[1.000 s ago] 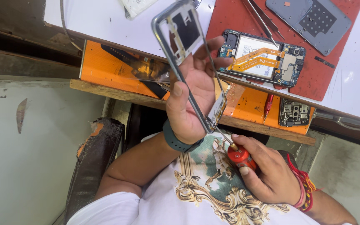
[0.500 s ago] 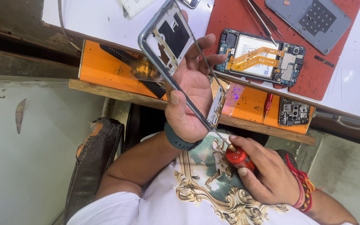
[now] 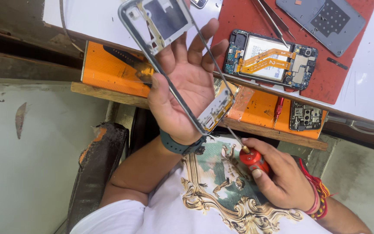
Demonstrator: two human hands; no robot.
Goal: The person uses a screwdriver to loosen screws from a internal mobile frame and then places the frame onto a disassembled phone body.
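Left grip (image 3: 187, 82) cradles phone frame (image 3: 169, 56); right grip (image 3: 282, 182) holds red screwdriver (image 3: 252, 158), tip apparently touching frame.

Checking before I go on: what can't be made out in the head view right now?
- Phone frame: top end cut off by the picture's upper edge.
- Screwdriver tip: hidden behind the frame and left hand.
- Screwdriver handle: mostly covered by right hand.
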